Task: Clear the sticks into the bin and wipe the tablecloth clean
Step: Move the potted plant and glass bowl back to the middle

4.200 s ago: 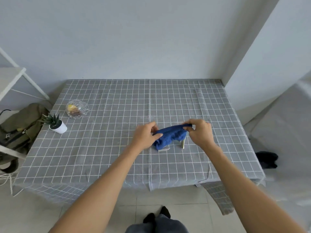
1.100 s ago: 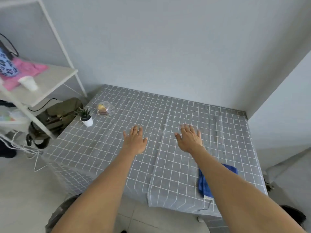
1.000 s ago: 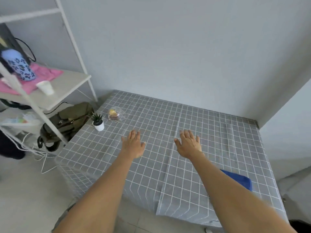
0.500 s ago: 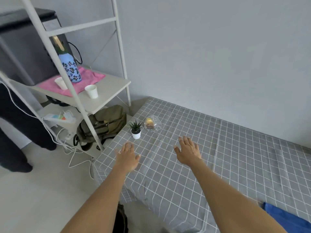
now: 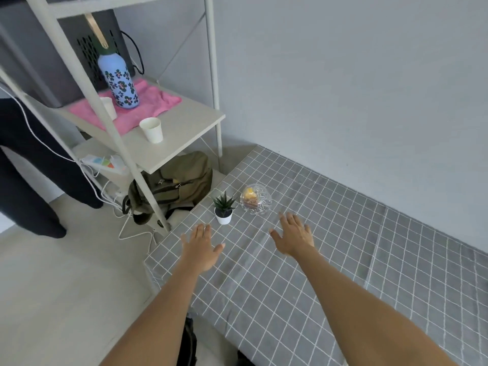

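The grey checked tablecloth covers the table and fills the right half of the view. My left hand lies flat with spread fingers over the cloth near the table's left edge, holding nothing. My right hand is also flat and spread over the cloth, a little further in, empty. No sticks, bin or blue cloth are in view.
A small potted plant and a glass bowl stand just beyond my hands. Left of the table is a white shelf rack with a floral bottle, paper cups and pink towel. An olive backpack lies below. A person's dark legs stand far left.
The view has swung left: the blue cloth left on the table's right side has gone out of view. Both empty hands have moved left toward the plant and bowl.
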The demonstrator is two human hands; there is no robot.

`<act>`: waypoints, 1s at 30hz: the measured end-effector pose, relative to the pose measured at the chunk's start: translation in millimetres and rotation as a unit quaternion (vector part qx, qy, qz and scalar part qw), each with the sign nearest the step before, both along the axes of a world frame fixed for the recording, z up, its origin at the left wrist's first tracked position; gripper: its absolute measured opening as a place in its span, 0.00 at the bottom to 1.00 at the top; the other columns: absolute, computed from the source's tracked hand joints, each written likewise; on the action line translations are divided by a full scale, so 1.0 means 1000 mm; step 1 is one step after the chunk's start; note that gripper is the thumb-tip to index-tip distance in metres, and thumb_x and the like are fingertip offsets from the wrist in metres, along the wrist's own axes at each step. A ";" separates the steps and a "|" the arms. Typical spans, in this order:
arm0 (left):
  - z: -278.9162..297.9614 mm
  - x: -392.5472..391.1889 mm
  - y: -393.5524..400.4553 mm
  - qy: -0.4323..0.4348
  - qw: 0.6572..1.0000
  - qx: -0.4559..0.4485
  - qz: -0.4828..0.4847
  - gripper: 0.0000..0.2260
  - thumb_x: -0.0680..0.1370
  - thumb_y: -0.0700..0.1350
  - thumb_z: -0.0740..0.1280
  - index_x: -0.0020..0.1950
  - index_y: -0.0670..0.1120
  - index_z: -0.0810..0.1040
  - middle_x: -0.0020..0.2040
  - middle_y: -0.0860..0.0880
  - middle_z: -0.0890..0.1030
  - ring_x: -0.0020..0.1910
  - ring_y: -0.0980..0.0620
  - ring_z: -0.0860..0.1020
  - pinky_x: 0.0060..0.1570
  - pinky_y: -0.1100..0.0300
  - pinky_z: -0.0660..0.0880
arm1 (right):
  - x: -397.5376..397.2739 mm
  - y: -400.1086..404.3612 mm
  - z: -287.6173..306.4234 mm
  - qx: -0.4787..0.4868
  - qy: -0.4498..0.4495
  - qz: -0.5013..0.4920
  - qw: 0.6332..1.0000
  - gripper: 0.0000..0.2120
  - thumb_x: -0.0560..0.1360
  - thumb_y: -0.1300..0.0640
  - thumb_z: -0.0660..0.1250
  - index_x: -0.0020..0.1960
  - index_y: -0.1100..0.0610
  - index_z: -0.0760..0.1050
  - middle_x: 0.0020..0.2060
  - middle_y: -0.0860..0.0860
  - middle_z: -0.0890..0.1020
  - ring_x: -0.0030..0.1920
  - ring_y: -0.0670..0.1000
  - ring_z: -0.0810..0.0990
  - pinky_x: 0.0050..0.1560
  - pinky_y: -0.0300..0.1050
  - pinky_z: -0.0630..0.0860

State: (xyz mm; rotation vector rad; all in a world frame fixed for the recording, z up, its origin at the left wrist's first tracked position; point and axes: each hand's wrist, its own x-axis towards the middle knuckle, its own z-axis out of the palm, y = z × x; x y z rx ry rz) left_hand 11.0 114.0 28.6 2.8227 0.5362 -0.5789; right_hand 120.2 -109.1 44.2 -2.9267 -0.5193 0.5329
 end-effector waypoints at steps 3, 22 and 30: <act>-0.011 0.017 0.002 -0.029 0.999 -0.011 0.023 0.37 0.79 0.65 0.50 0.78 0.44 0.44 0.79 0.45 0.47 0.78 0.48 0.47 0.73 0.41 0.46 | 0.027 0.013 -0.011 0.005 -0.003 -0.011 1.000 0.34 0.79 0.40 0.54 0.77 0.54 0.46 0.77 0.53 0.50 0.76 0.55 0.48 0.73 0.58 0.51; -0.088 0.070 0.009 -0.232 0.950 -0.117 0.175 0.38 0.68 0.68 0.66 0.70 0.45 0.68 0.73 0.47 0.66 0.76 0.47 0.56 0.73 0.43 0.52 | 0.104 0.068 -0.084 0.267 -0.019 -0.028 0.963 0.51 0.60 0.39 0.77 0.74 0.49 0.52 0.73 0.52 0.61 0.70 0.58 0.65 0.61 0.63 0.71; -0.095 0.078 0.002 -0.299 0.914 -0.157 0.226 0.28 0.70 0.63 0.69 0.63 0.48 0.73 0.67 0.47 0.72 0.72 0.45 0.64 0.70 0.40 0.57 | 0.108 0.071 -0.092 0.297 -0.011 -0.003 0.955 0.55 0.56 0.35 0.76 0.72 0.48 0.49 0.72 0.55 0.60 0.70 0.61 0.64 0.60 0.67 0.71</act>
